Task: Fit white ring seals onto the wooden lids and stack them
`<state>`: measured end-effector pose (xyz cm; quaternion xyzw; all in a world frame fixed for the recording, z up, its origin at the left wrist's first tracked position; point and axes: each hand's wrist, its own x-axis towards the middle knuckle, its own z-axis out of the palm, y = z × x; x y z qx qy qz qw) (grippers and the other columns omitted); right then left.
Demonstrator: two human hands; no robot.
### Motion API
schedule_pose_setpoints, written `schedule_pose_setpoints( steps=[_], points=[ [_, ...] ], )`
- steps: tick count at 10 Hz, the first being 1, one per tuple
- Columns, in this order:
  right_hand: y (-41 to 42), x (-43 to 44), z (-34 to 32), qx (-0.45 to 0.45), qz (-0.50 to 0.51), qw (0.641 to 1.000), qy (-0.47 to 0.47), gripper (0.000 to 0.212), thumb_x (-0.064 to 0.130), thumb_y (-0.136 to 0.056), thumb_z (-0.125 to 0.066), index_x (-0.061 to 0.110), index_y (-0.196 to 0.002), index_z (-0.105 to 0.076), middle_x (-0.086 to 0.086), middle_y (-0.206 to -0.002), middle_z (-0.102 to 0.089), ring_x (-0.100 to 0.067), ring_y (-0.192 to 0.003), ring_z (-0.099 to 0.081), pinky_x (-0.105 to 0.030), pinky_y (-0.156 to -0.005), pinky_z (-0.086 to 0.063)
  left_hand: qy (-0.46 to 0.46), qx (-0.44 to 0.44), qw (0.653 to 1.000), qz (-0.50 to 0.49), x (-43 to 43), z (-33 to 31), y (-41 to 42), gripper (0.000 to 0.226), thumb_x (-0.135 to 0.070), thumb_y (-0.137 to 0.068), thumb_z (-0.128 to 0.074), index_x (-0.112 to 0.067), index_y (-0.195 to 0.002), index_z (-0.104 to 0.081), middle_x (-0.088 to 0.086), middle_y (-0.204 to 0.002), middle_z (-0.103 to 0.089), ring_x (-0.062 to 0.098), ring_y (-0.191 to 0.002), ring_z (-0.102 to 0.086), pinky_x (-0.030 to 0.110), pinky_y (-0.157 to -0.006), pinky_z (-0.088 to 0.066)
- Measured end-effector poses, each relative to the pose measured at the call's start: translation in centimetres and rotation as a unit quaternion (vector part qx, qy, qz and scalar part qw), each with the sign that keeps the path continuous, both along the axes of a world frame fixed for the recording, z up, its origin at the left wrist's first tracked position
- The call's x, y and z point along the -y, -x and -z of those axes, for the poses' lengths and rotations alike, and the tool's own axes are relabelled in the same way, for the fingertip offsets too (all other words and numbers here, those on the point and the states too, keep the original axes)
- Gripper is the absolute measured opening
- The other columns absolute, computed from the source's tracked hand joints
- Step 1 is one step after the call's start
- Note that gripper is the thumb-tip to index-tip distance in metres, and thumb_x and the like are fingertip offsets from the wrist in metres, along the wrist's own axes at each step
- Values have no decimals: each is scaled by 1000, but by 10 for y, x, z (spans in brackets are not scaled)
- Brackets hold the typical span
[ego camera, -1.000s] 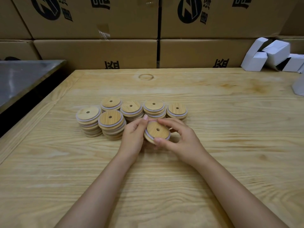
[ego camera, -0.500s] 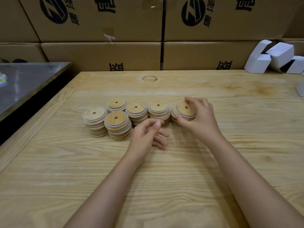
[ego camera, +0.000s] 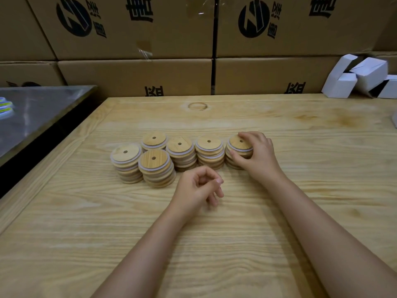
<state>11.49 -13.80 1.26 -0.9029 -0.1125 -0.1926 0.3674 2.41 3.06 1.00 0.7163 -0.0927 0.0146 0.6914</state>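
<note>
Right hand point(ego camera: 257, 155) grips the top lid point(ego camera: 238, 141) of the right-end stack point(ego camera: 233, 163), thumb on the near rim, fingers curled over the far rim. They cover the lid's right side and the hole is only partly seen. Cannot tell if the lid sits flat on the stack or is held just above it. Left hand point(ego camera: 197, 188) is low over the table point(ego camera: 300, 190), near the stacks but apart from them, fingers loosely curled, thumb near the forefinger. Nothing shows in it, though the palm is turned away. Five other stacks point(ego camera: 153, 166) stand left of the gripped one, close together, some touching: three in the back row, two nearer at the left. Each lid has a centre hole. White seals point(ego camera: 150, 169) show as thin rims between lids; lower layers are blurred, no count possible. Cardboard boxes point(ego camera: 133, 74) wall the far side, their print cut off at the top. Small white boxes point(ego camera: 365, 76) lie at far right, partly out of view. A metal surface point(ego camera: 43, 108) is at left, with a coloured item point(ego camera: 4, 106) cut by the edge, unidentifiable.
</note>
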Motion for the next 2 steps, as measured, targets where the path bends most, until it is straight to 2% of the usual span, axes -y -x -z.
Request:
schedule_pose_setpoints(
  steps=[1,2],
  points=[
    [3,0,9,42,2,999,-6,53,32,-77,-73,15,-125,-56,-3,-127,-51,-23,-121,-41,-24,-103,-26,-70,27,997,1,2,0,5,20,4,-82,-55,-12,-71,-60,0,-48,-56,17,-36,-48,22,-40,-38],
    [7,4,13,51,19,996,-73,58,38,-80,-70,14,-129,-50,-4,-133,-46,-18,-125,-36,-26,-106,-24,-154,118,980,36,10,-5,19,16,-6,-72,-52,-19,-66,-60,1,-47,-51,22,-41,-48,27,-44,-37]
  ],
)
